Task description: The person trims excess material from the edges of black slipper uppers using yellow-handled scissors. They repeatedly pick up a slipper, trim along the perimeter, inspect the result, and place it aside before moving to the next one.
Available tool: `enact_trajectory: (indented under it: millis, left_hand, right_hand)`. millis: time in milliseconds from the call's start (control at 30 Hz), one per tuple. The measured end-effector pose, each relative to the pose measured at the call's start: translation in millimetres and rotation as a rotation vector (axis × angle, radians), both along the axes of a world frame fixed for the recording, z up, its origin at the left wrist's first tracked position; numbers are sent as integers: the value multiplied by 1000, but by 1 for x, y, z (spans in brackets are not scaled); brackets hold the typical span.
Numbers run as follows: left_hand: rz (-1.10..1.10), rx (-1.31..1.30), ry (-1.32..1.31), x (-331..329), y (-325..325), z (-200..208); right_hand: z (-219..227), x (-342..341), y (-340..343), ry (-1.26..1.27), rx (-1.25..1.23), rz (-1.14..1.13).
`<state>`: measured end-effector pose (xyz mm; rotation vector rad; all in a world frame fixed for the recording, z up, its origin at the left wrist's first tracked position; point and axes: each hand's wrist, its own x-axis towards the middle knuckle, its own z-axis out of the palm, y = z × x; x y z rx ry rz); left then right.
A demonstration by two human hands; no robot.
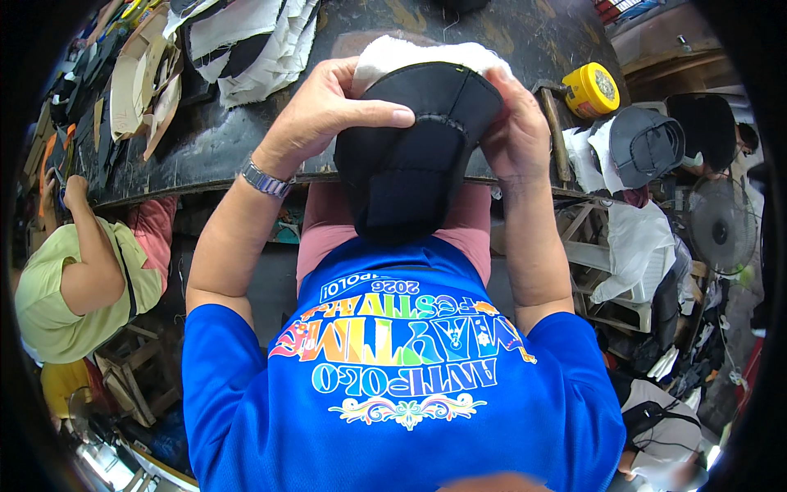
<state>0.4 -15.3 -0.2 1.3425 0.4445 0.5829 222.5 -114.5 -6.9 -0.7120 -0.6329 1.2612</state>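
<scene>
A black stitched shoe upper (402, 168) with a white cloth lining (426, 54) along its far edge is held up at the table's near edge, above my lap. On its left side my left hand (324, 102) is closed, the thumb lying across the black face and the fingers behind the lining. My right hand (520, 127) grips the opposite side, with its fingertips at the white cloth and part of the hand hidden behind the piece. A curved seam runs across the upper between my hands.
The dark work table (361, 37) bears white cloth pieces (254, 49) and tan card pieces (139, 78) at left. To the right are a yellow tub (592, 90), more black uppers (643, 148), a white plastic chair (635, 262) and a fan (721, 230). A co-worker (90, 279) sits at left.
</scene>
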Motion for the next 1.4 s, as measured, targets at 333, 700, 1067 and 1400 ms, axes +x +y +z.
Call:
enact_trajectory:
  millis: [333, 700, 1067, 1400]
  left_hand:
    - [-31, 152, -43, 7, 3, 12]
    - [-137, -79, 378, 11, 32, -3]
    - [169, 70, 281, 7, 58, -66]
    - [259, 224, 239, 7, 52, -75]
  right_hand:
    - [19, 9, -4, -484, 187, 29]
    - [-12, 3, 45, -980, 159, -245]
    - [-40, 25, 61, -911, -206, 257]
    - [-43, 14, 17, -1515, -110, -148]
